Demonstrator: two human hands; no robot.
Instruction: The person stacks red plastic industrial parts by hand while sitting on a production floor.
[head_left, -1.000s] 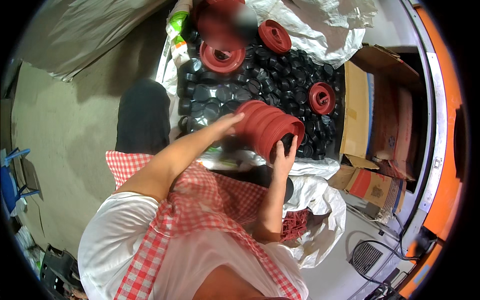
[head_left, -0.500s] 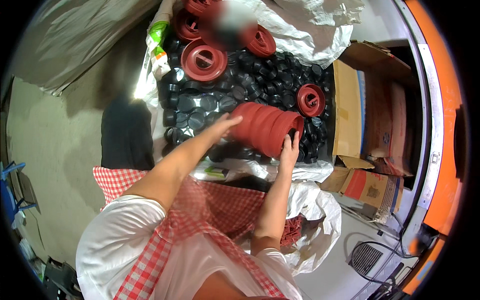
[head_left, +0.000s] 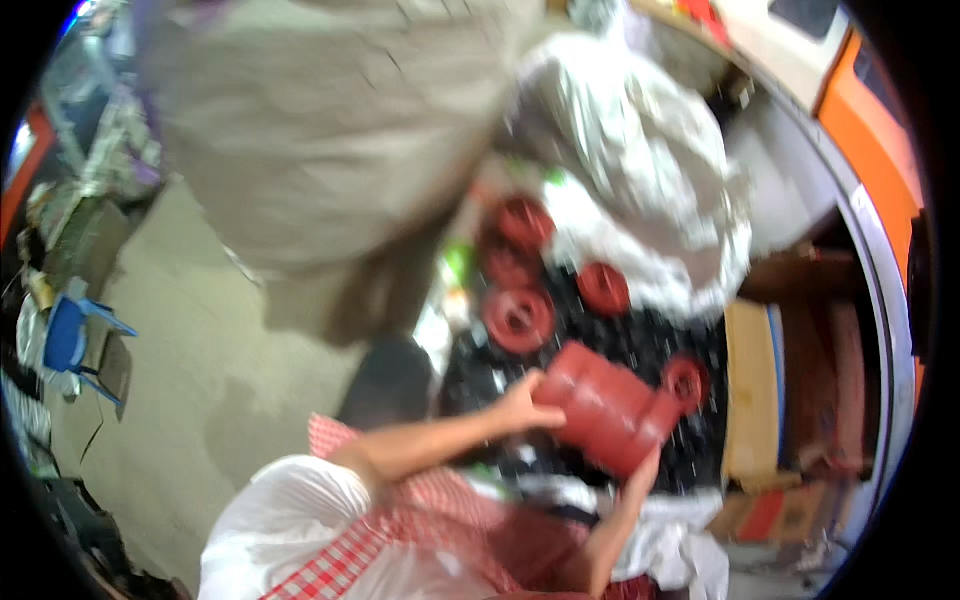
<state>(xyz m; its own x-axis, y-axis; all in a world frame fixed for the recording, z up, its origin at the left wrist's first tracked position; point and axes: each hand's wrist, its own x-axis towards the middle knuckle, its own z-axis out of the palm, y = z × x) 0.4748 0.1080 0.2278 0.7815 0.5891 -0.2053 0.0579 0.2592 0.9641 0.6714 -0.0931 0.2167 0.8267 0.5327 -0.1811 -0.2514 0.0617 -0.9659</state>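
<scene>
Red cylinder (head_left: 605,410) in two-handed grasp

Left hand (head_left: 530,405) and right hand (head_left: 643,475) clasp its opposite ends; it's tilted between them. Blurry black caps (head_left: 690,450) under the grip, red discs (head_left: 603,288) beyond, cardboard box (head_left: 750,390) rightward.

I see the scene from the left of two cameras on the person's head, looking steeply down and forward over the white shirt (head_left: 285,510). The left hand (head_left: 530,405) and right hand (head_left: 640,482) sit close below it, just under mid-height. Its wide lens reaches a big sack (head_left: 350,130) up top, floor (head_left: 190,330) leftward and orange frame (head_left: 880,110) rightward, edges bending.
</scene>
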